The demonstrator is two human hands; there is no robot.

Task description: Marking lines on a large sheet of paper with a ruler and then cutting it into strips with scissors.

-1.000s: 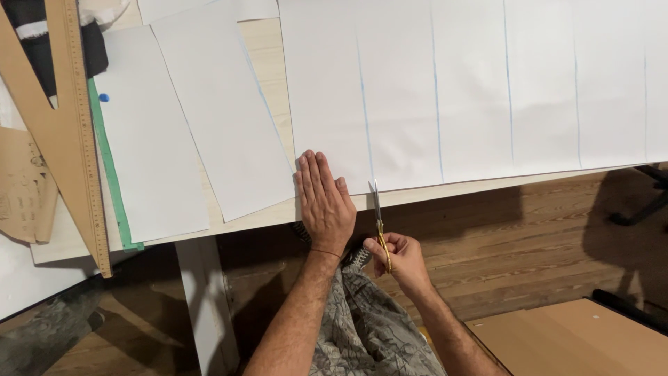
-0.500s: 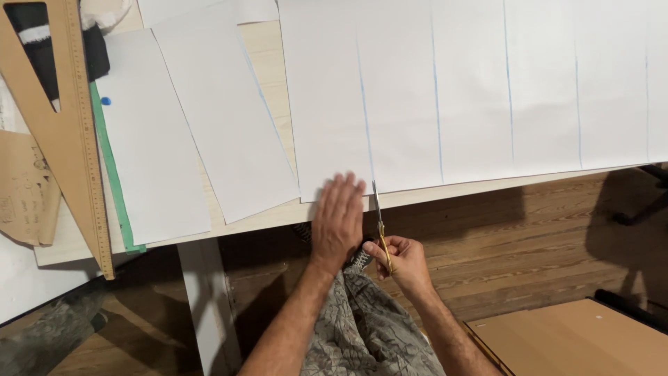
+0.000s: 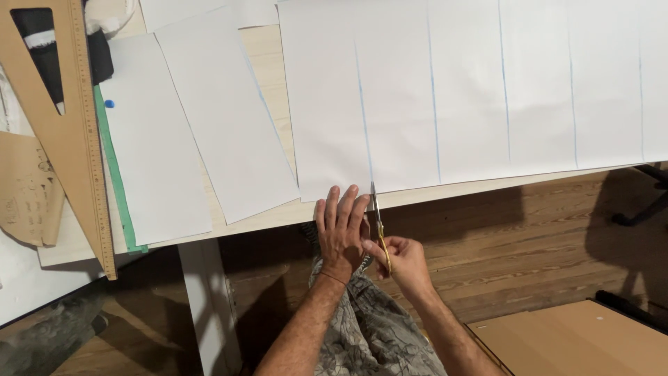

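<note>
Right hand (image 3: pixel 402 262), fingers clenched around yellow-handled scissors (image 3: pixel 378 221), blades pointing up at the near edge of the big white sheet (image 3: pixel 487 83), right on a blue line. Left hand (image 3: pixel 341 230) just left of the scissors, fingers released and spread flat, tips on the sheet's edge. Cut strips (image 3: pixel 188 125) farther left on the counter (image 3: pixel 271 209), then a wooden triangle ruler (image 3: pixel 69 132).

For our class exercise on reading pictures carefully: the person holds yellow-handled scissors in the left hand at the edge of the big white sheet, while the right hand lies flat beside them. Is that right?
Not quite: the hands are swapped. The head view shows the scissors in the right hand, while the left hand lies flat beside them at the white sheet's edge.
</note>
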